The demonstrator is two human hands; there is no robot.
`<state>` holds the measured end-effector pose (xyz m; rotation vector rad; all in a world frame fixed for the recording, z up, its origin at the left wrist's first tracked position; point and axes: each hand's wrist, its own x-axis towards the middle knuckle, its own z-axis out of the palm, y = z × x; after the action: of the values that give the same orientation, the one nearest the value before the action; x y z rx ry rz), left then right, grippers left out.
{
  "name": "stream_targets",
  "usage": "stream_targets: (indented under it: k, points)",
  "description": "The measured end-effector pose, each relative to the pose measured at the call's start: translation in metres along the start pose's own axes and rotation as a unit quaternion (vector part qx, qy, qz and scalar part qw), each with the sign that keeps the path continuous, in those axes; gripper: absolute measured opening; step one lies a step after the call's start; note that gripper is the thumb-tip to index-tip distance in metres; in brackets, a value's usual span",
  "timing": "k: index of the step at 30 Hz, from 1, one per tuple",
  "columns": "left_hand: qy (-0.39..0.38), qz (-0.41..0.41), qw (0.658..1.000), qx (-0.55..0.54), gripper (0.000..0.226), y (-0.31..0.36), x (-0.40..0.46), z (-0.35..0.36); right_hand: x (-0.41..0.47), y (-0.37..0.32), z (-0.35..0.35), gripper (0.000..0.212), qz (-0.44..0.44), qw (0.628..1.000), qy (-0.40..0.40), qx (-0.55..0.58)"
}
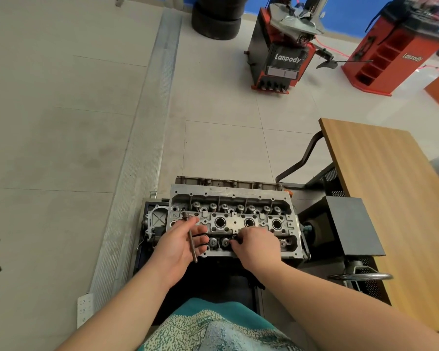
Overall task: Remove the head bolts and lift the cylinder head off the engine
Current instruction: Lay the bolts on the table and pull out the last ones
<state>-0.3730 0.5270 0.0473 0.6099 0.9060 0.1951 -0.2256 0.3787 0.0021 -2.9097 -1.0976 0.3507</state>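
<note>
The grey cylinder head [235, 196] sits on the engine on a stand in front of me, its valve springs and spark plug wells exposed. My left hand [180, 243] is over the head's left end, palm up, and holds a long dark head bolt [191, 239] that lies across the fingers with its head pointing away from me. My right hand [255, 243] rests palm down on the near row of the head, fingertips at a bolt hole beside the valve springs. Whether those fingers pinch anything is hidden.
A wooden table [390, 186] stands to the right, with a black box [350, 224] and the stand's hand wheel [360, 276] beside the engine. A tyre changer [284, 51], a red wheel balancer [390, 54] and stacked tyres [217, 19] stand far behind. A power strip [84, 310] lies on the floor at left.
</note>
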Motion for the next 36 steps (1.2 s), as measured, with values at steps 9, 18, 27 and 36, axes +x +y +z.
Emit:
stream_targets:
  k: [9,18,27,36]
  points:
    - [-0.013,0.021,0.999,0.034,0.026,-0.001,0.003,0.000,-0.010,0.006,-0.045,0.027,-0.092,0.992,0.068,0.045]
    - [-0.124,0.033,0.982,0.136,0.045,0.025,0.002,0.010,0.009,-0.042,-0.137,0.023,-0.199,0.967,-0.009,0.160]
    - [-0.081,-0.033,0.995,-0.045,0.046,0.052,-0.004,-0.019,0.027,-0.090,-0.109,0.036,-0.217,0.957,0.029,0.188]
    - [-0.010,-0.034,0.988,-0.151,0.028,0.033,-0.011,-0.084,0.032,-0.051,-0.043,0.034,-0.359,0.925,-0.074,-0.097]
